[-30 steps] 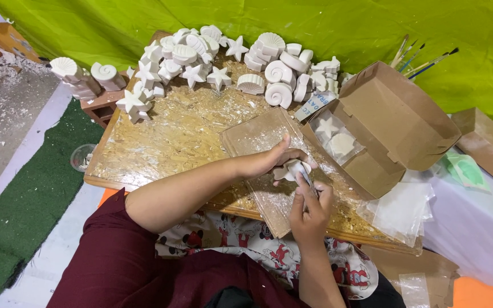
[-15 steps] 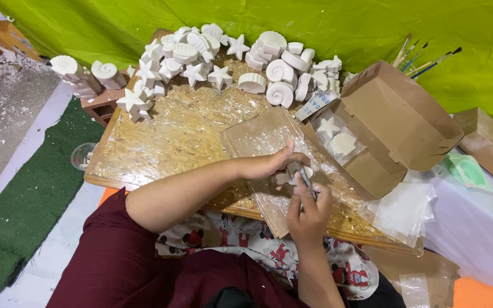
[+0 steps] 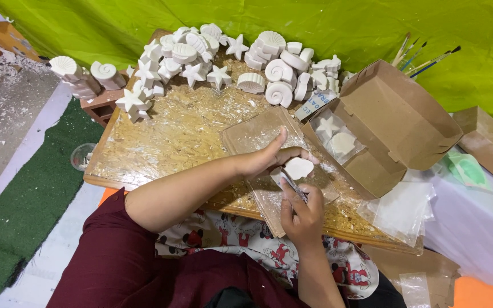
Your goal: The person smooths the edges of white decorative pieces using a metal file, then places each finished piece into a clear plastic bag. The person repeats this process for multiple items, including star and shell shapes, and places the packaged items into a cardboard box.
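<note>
My left hand holds a small white plaster shell over a brown card sheet on the wooden board. My right hand grips a thin metal tool whose tip touches the shell's lower edge. Both hands meet near the board's front right part.
Many white plaster stars and shells are piled at the board's far edge. An open cardboard box with plaster pieces sits at right, paintbrushes behind it. Clear plastic bags lie at front right. A green mat covers the floor at left.
The shell has turned in my left hand so its face shows more. My right hand with the tool has shifted slightly lower against it.
</note>
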